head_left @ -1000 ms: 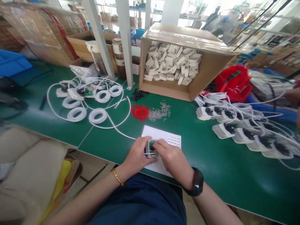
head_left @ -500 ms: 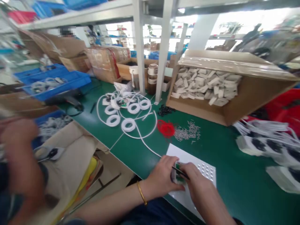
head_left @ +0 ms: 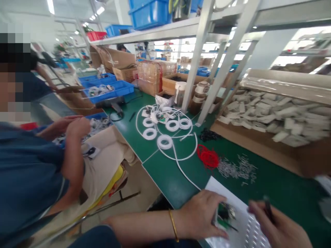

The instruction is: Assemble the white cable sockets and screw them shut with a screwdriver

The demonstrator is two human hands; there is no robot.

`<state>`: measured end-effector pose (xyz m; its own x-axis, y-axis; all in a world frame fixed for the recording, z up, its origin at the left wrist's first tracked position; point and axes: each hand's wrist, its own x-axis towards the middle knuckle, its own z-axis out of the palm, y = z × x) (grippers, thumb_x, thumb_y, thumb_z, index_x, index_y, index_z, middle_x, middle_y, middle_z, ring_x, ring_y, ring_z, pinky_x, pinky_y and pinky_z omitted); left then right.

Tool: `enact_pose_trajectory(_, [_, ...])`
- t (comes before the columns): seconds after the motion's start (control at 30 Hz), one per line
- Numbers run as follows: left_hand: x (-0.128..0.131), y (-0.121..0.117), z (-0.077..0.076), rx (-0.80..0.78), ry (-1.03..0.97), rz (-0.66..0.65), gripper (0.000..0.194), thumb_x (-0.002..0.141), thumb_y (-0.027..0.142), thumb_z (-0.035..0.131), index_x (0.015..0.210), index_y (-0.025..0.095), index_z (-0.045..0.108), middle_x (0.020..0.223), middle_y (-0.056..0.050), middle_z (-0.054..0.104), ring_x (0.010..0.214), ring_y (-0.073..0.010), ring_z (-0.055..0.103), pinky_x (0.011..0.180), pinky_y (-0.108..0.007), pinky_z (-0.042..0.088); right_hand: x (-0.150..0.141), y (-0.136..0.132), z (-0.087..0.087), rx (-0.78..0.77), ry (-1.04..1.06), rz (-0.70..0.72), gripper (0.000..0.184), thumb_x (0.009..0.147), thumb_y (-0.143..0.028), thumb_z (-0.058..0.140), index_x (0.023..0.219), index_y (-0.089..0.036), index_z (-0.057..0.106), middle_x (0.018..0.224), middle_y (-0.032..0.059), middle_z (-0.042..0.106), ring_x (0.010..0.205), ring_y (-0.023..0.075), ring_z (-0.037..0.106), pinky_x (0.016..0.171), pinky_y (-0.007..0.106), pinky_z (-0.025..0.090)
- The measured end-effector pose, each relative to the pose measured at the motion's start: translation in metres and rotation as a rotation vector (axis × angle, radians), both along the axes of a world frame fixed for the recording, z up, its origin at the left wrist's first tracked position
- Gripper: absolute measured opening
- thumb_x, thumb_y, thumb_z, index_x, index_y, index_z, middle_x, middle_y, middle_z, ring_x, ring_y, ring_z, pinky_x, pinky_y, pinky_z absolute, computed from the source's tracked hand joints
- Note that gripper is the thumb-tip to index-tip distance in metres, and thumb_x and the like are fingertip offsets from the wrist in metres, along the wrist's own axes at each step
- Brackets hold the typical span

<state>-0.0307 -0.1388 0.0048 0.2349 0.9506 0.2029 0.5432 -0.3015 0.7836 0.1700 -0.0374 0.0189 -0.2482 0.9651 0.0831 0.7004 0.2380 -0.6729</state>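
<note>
My left hand (head_left: 204, 215) is closed around a small housing with a green circuit board (head_left: 224, 215) in it, held over the white sheet. A white cable (head_left: 184, 175) runs from beside that hand to several coils (head_left: 165, 142) on the green table. To the right, my right hand (head_left: 280, 224) is apart from the housing, over the sheet's right side. It grips a dark slim tool (head_left: 269, 208), blurred by motion, its exact kind unclear. The white sheet (head_left: 212, 184) has rows of raised dots or holes near my right hand.
Red rings or bands (head_left: 208, 156), small metal pins (head_left: 238, 168) and black parts (head_left: 208, 134) lie beyond the sheet. A carton of white housings (head_left: 269, 110) stands at the right rear, near shelf posts (head_left: 196, 58). At left, a co-worker (head_left: 33, 172) sits by blue bins (head_left: 113, 91).
My right hand has drawn away from the circuit board to the right with the dark tool. My left hand still holds the housing. The view has turned left, bringing the co-worker further in.
</note>
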Motion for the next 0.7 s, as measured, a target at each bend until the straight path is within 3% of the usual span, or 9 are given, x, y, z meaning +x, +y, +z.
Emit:
enact_pose_trajectory(0.07, [0.0,-0.001,0.005,-0.041,-0.015,0.002,0.076,0.064,0.039,0.078,0.128,0.019,0.044,0.126,-0.01,0.052,0.118,-0.0239,0.047,0.104,-0.034,0.035,-0.007,0.019,0.023,-0.082,0.031,-0.103,0.035,0.077,-0.051,0.051,0.082,-0.019,0.066,0.059,0.0035,0.063,0.045,0.017,0.053,0.042,0.027,0.039])
enact_pose_trajectory(0.13, [0.0,0.0,0.007,-0.078,-0.002,0.007,0.074,0.065,0.031,0.078,0.13,0.022,0.044,0.129,-0.01,0.049,0.121,-0.0234,0.044,0.105,-0.035,0.034,-0.021,0.047,0.034,-0.077,0.07,-0.055,0.035,0.078,-0.043,0.048,0.089,-0.015,0.066,0.072,0.0063,0.067,0.055,0.0168,0.057,0.048,0.026,0.041])
enact_pose_trajectory(0.2, [0.0,0.002,0.004,-0.095,0.011,-0.012,0.072,0.069,0.025,0.075,0.133,0.024,0.042,0.131,-0.009,0.047,0.123,-0.0231,0.042,0.106,-0.037,0.034,-0.036,0.077,0.033,-0.12,0.007,0.023,0.024,0.075,-0.034,0.053,0.079,-0.015,0.066,0.077,0.0066,0.069,0.068,0.0175,0.061,0.058,0.025,0.043])
enact_pose_trajectory(0.33, [0.0,0.004,-0.004,-0.098,0.036,-0.038,0.073,0.072,0.019,0.072,0.137,0.027,0.037,0.134,-0.008,0.043,0.125,-0.0237,0.039,0.107,-0.041,0.033,-0.071,0.12,0.014,-0.131,-0.066,-0.076,0.017,0.073,-0.031,0.061,0.063,-0.017,0.062,0.069,0.0064,0.066,0.069,0.0189,0.061,0.063,0.027,0.042])
enact_pose_trajectory(0.5, [0.003,0.004,-0.005,-0.117,0.044,-0.006,0.084,0.071,0.013,0.069,0.142,0.028,0.025,0.135,-0.008,0.043,0.126,-0.0241,0.038,0.107,-0.043,0.033,-0.107,0.134,0.008,-0.133,0.009,-0.081,0.016,0.06,-0.017,0.069,0.053,-0.017,0.055,0.069,0.0056,0.064,0.072,0.0177,0.058,0.065,0.026,0.039])
enact_pose_trajectory(0.6, [0.004,0.004,-0.005,-0.136,0.017,0.044,0.093,0.069,0.012,0.07,0.143,0.023,0.015,0.136,-0.011,0.042,0.126,-0.0252,0.038,0.107,-0.046,0.033,-0.108,0.132,0.024,-0.145,0.154,-0.045,0.012,0.067,-0.021,0.063,0.06,-0.017,0.056,0.069,0.0027,0.064,0.061,0.0115,0.052,0.057,0.023,0.037])
enact_pose_trajectory(0.7, [0.005,0.005,-0.007,-0.145,-0.003,0.072,0.084,0.065,0.014,0.074,0.135,0.021,0.03,0.132,-0.011,0.045,0.124,-0.0265,0.04,0.107,-0.047,0.033,-0.095,0.126,0.049,-0.202,0.312,-0.006,0.016,0.076,-0.033,0.056,0.073,-0.017,0.055,0.075,0.0026,0.067,0.043,0.0058,0.037,0.041,0.021,0.029])
